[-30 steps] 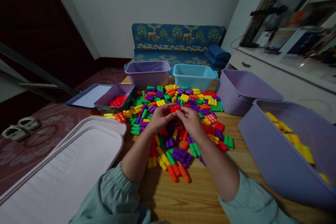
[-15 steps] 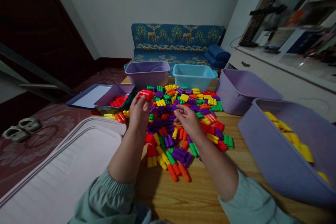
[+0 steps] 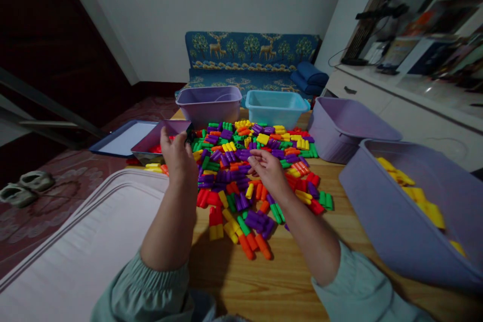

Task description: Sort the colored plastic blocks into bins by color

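Red blocks lie in the small tray at the left edge of the table; the left hand hangs over it, fingers hidden, grip impossible to judge. The right hand hovers loosely open and empty above the pile. Any release wants doing low, inside the rim.
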`<state>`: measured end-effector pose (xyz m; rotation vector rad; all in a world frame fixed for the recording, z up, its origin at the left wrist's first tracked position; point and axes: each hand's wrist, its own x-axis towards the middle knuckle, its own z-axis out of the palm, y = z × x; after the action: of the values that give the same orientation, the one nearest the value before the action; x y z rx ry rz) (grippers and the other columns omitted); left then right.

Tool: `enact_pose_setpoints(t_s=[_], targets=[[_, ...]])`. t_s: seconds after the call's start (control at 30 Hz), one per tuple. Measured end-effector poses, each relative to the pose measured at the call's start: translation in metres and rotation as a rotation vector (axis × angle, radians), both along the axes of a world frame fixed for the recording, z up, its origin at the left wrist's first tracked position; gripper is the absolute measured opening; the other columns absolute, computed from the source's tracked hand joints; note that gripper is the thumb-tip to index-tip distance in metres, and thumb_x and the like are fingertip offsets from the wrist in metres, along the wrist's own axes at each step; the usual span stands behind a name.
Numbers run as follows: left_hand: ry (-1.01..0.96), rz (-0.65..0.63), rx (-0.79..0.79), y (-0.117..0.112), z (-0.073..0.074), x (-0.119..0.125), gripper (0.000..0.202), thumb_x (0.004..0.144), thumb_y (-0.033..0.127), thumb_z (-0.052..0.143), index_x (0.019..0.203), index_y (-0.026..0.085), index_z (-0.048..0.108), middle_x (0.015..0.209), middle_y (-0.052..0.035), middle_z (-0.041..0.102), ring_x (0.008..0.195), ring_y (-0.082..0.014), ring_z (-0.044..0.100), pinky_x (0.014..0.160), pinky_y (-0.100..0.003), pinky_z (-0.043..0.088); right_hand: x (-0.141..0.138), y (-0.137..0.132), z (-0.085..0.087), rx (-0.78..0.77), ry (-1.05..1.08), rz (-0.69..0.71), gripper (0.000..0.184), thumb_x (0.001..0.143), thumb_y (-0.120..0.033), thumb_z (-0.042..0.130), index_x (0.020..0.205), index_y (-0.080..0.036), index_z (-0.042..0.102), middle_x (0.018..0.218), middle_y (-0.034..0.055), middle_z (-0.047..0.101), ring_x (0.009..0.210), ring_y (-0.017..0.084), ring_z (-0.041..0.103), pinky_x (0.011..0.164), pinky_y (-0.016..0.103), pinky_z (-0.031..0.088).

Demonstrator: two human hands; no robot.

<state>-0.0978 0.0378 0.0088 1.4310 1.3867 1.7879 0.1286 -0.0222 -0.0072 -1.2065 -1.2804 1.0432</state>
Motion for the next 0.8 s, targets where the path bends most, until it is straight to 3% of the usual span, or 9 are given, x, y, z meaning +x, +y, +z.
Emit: enact_pose_setpoints(t_s=[0.07, 0.13, 0.27, 0.33, 0.4, 0.5, 0.6, 0.7, 0.8], targets=[[-0.148, -0.013, -0.067, -0.01, 0.007, 0.023, 0.048, 0.082, 0.033, 0.052, 0.129, 0.022, 0.05, 0.115, -0.0065, 0.063, 0.097, -0.0145, 0.062, 0.08, -0.027, 0.05, 0.004, 0.003, 0.001, 0.022, -0.019, -0.021, 0.039, 0.076, -0.043, 0.061, 0.104, -0.017, 0.06, 0.087, 0.0031, 0.065, 0.059, 0.012, 0.063, 0.053, 0.023, 0.05], [-0.079, -0.173, -0.204, -0.02, 0.014, 0.042, 0.047, 0.074, 0.036, 0.061, 0.116, 0.015, 0.062, 0.106, -0.0092, 0.069, 0.09, -0.0179, 0.065, 0.075, -0.027, 0.051, 0.01, 0.006, 0.003, 0.05, -0.041, -0.041, 0.036, 0.076, -0.041, 0.06, 0.103, -0.016, 0.061, 0.087, 0.0039, 0.066, 0.059, 0.012, 0.063, 0.056, 0.025, 0.05], [0.457, -0.419, -0.35, -0.034, 0.016, 0.06, 0.026, 0.069, 0.028, 0.063, 0.087, 0.013, 0.074, 0.081, -0.007, 0.074, 0.074, -0.0203, 0.066, 0.069, -0.029, 0.05, 0.026, 0.005, 0.017, 0.08, -0.211, -0.038, 0.023, 0.075, -0.028, 0.062, 0.094, -0.016, 0.065, 0.085, 0.0039, 0.068, 0.065, 0.013, 0.062, 0.062, 0.026, 0.05], [0.687, -0.524, -0.353, -0.037, 0.014, 0.062, 0.021, 0.068, 0.02, 0.062, 0.083, 0.015, 0.076, 0.078, -0.0049, 0.074, 0.074, -0.0201, 0.066, 0.069, -0.028, 0.049, 0.032, -0.002, 0.029, 0.093, -0.417, 0.085, 0.018, 0.072, -0.02, 0.065, 0.089, -0.017, 0.068, 0.084, 0.0023, 0.07, 0.07, 0.014, 0.062, 0.066, 0.025, 0.048], [0.828, -0.553, -0.337, -0.038, 0.012, 0.063, 0.024, 0.067, 0.014, 0.06, 0.084, 0.015, 0.076, 0.079, -0.0048, 0.074, 0.074, -0.0202, 0.066, 0.069, -0.028, 0.049, 0.032, -0.012, 0.04, 0.114, -0.652, 0.297, 0.023, 0.067, -0.013, 0.067, 0.089, -0.02, 0.07, 0.087, 0.0004, 0.07, 0.074, 0.014, 0.061, 0.068, 0.024, 0.045], [0.937, -0.437, -0.28, -0.038, 0.012, 0.065, 0.027, 0.069, 0.011, 0.058, 0.088, 0.014, 0.076, 0.083, -0.0067, 0.074, 0.078, -0.0214, 0.066, 0.073, -0.03, 0.05, 0.023, -0.025, 0.045, 0.134, -0.963, 0.513, 0.036, 0.062, -0.009, 0.069, 0.095, -0.023, 0.07, 0.094, 0.0008, 0.067, 0.08, 0.015, 0.061, 0.067, 0.023, 0.041], [0.96, -0.263, -0.185, -0.037, 0.011, 0.067, 0.03, 0.073, 0.012, 0.057, 0.098, 0.015, 0.073, 0.099, -0.0099, 0.071, 0.094, -0.0238, 0.065, 0.087, -0.033, 0.049, 0.012, -0.027, 0.037, 0.142, -1.135, 0.48, 0.03, 0.067, -0.01, 0.065, 0.094, -0.022, 0.07, 0.098, 0.004, 0.064, 0.087, 0.018, 0.06, 0.069, 0.024, 0.039], [0.975, -0.054, -0.136, -0.034, 0.002, 0.066, 0.046, 0.078, 0.016, 0.06, 0.123, 0.011, 0.061, 0.129, -0.018, 0.056, 0.12, -0.0294, 0.052, 0.103, -0.04, 0.04, 0.009, -0.02, 0.024, 0.146, -1.099, 0.414, 0.024, 0.072, -0.013, 0.063, 0.094, -0.022, 0.07, 0.096, 0.0037, 0.063, 0.089, 0.017, 0.06, 0.071, 0.024, 0.039], [1.03, 0.013, -0.207, -0.032, -0.011, 0.065, 0.067, 0.081, 0.032, 0.062, 0.141, 0.009, 0.041, 0.145, -0.0243, 0.037, 0.135, -0.0364, 0.035, 0.108, -0.05, 0.032, 0.01, -0.014, 0.017, 0.13, -1.011, 0.381, 0.019, 0.075, -0.018, 0.066, 0.093, -0.022, 0.07, 0.092, 0.0024, 0.064, 0.086, 0.016, 0.06, 0.072, 0.023, 0.039]])
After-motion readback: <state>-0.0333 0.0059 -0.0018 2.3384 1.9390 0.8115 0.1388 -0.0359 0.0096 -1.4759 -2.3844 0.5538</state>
